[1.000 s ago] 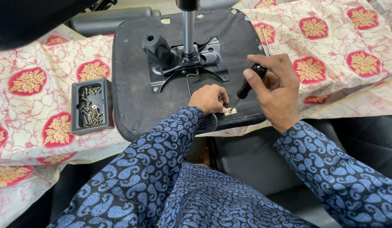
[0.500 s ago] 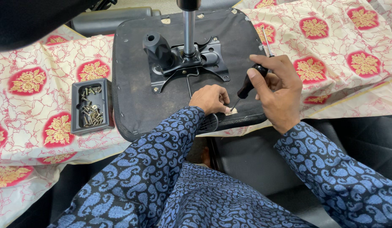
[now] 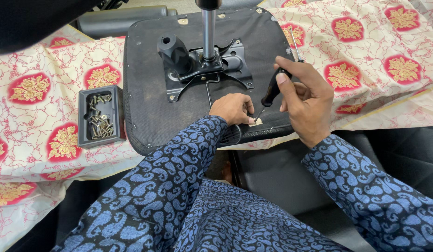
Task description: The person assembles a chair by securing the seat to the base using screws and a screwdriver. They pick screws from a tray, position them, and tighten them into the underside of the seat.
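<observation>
- Seat underside (image 3: pixel 151 102): black woven fabric, matt, fine-textured.
- Mounting plate (image 3: pixel 235 65): black painted metal, slight sheen.
- Centre column (image 3: pixel 208 32): bare metal, polished, reflective.
- Screwdriver (image 3: pixel 271 91): black matt handle, thin bright metal shaft.
- Tray (image 3: pixel 100 116): black plastic, smooth; holds dull metal screws.
- Table cloth (image 3: pixel 39 88): printed textile, cream with red, soft sheen.

The silver metal post (image 3: pixel 208 28) is cut off by the top edge; the black-handled screwdriver's (image 3: pixel 271 91) tip is too small to make out.
</observation>
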